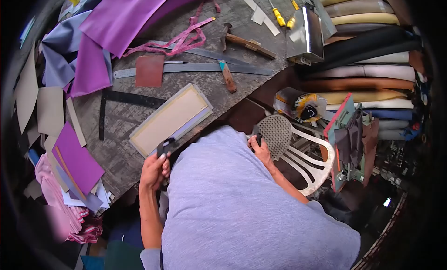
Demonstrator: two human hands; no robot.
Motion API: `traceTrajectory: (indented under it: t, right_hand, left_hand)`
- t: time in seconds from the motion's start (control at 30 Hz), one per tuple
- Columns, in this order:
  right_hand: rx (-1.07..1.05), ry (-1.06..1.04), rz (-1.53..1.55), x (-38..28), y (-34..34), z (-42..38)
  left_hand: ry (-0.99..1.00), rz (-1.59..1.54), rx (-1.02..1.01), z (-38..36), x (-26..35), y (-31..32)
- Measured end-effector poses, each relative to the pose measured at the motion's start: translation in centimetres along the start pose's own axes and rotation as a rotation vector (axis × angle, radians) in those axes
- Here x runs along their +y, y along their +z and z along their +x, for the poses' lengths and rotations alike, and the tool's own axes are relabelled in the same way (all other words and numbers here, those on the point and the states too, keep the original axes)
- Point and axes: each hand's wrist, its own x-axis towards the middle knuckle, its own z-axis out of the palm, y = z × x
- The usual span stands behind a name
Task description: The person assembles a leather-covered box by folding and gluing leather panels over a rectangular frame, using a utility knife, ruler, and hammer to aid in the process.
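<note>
Both hands are held near the shirt front, below the workbench edge. My left hand (155, 171) is closed on a black strap (166, 146), beside the lower left corner of a rectangular panel (170, 119) on the bench. Fingers of my right hand (260, 149) are closed round a small black piece (258, 139), at the left side of a white plastic chair (274, 133). What the black pieces belong to cannot be made out. The panel is beige with a grey border and a lilac strip.
On the workbench (123, 165) lie a black square (135, 98), metal rulers (205, 67), a hammer (249, 44), a cutter (227, 77), a red-brown square (149, 71), pink tape (186, 42) and purple material (121, 19). Rolls of material (368, 84) are stacked at the right.
</note>
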Motion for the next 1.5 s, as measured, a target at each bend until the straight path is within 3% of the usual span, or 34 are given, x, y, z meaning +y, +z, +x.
traceTrajectory:
  t: [0.1,0.2,0.23,0.3,0.33,0.43,0.47,0.53,0.6,0.63,0.67,0.7,0.73,0.77,0.83,0.87,0.9,0.93,0.97,1.0,1.07,1.1,1.17,1.2,1.23,1.3,1.33,1.5]
  right_hand:
    - [0.273,-0.174,-0.478,-0.7,1.0,-0.7]
    - [0.445,-0.511,-0.677,-0.7,0.2,-0.5]
    - [0.414,-0.540,-0.767,-1.0,0.3,-0.7]
    - [0.368,-0.592,-0.961,-1.9,-0.3,-1.1]
    - [0.206,-0.581,-0.721,-2.3,-0.5,-0.7]
    - [-0.067,-0.011,-0.514,-5.3,0.2,-1.6]
    - [-0.128,-0.189,-0.551,-5.1,0.2,-1.8]
    - [-0.225,-0.134,-0.470,-5.6,0.2,-1.8]
    - [-0.310,-0.089,-0.406,-6.3,0.2,-1.5]
    - [-0.251,-0.240,-0.479,-3.9,-0.1,-1.2]
    - [-0.190,-0.395,-0.557,0.2,0.0,-0.5]
    - [-0.203,-0.287,-0.581,-1.4,-0.2,-0.6]
    - [-0.217,-0.179,-0.608,-3.1,-0.3,-0.8]
    - [-0.153,-0.369,-0.647,-0.5,-0.8,-1.0]
    - [0.029,-0.153,-0.494,0.4,-1.7,-0.5]
    - [0.190,-0.142,-0.446,2.2,-2.8,-0.1]
    - [0.287,-0.061,-0.305,2.1,-4.3,-0.2]
    - [0.394,0.005,-0.155,1.9,-5.7,-0.3]
    - [0.438,0.138,0.092,-0.1,-6.9,-1.1]
    - [0.508,0.094,0.211,-0.2,-8.1,-0.8]
    - [0.597,-0.014,0.423,-1.4,-9.2,-0.7]
    - [0.553,-0.041,0.423,-1.9,-9.3,-0.3]
    - [0.201,0.019,0.111,-4.0,-8.5,0.4]
    - [0.041,-0.045,-0.196,-8.3,-6.4,-0.6]
    - [-0.154,-0.298,-0.450,-6.4,-5.7,1.5]
    - [-0.327,-0.229,-0.550,-11.5,-3.7,-0.6]
    - [-0.379,-0.256,-0.457,-10.9,-3.9,0.1]
    - [-0.487,-0.119,-0.328,-9.9,-4.7,2.1]
  left_hand:
    - [0.020,0.136,0.110,2.9,1.5,3.1]
    - [0.159,0.467,0.181,4.8,3.2,6.6]
    - [0.339,0.660,0.230,6.5,1.9,6.4]
    - [0.391,0.767,0.158,7.6,0.9,7.3]
    - [0.407,0.782,0.132,7.9,0.5,7.8]
    - [0.399,0.838,0.042,7.9,-0.2,9.4]
    - [0.375,0.868,0.018,8.0,0.2,9.4]
    - [0.315,0.955,-0.023,8.6,0.5,10.0]
    - [0.508,1.169,-0.116,10.6,-0.7,9.5]
    - [0.617,1.270,-0.169,11.8,-1.2,9.2]
    - [0.569,1.357,-0.173,12.3,-0.6,9.0]
    - [0.687,1.338,-0.105,13.0,-0.4,8.4]
    - [0.572,1.330,-0.029,13.8,0.3,7.5]
    - [0.453,1.314,0.056,13.7,1.5,7.6]
    - [0.538,1.181,0.124,14.4,1.1,8.1]
    - [0.579,1.109,0.157,14.9,0.3,8.6]
    - [0.529,1.161,0.072,14.9,-0.7,10.2]
    - [0.598,1.184,-0.151,14.6,-1.8,11.6]
    - [0.513,1.137,-0.388,13.3,-1.1,14.2]
    - [0.517,1.259,-0.564,14.3,-1.8,15.1]
    - [0.397,1.261,-0.568,14.3,-0.7,16.2]
    - [0.337,1.261,-0.564,13.9,0.1,16.8]
    - [0.519,1.194,-0.589,14.8,-1.4,17.6]
    - [0.523,1.199,-0.612,14.8,-1.3,18.5]
    - [0.528,1.204,-0.638,14.9,-1.1,19.3]
    - [0.592,1.262,-0.749,16.4,-2.2,19.3]
    - [0.468,1.315,-0.779,15.6,-1.4,20.1]
    - [0.446,1.357,-0.895,17.1,-2.1,20.0]
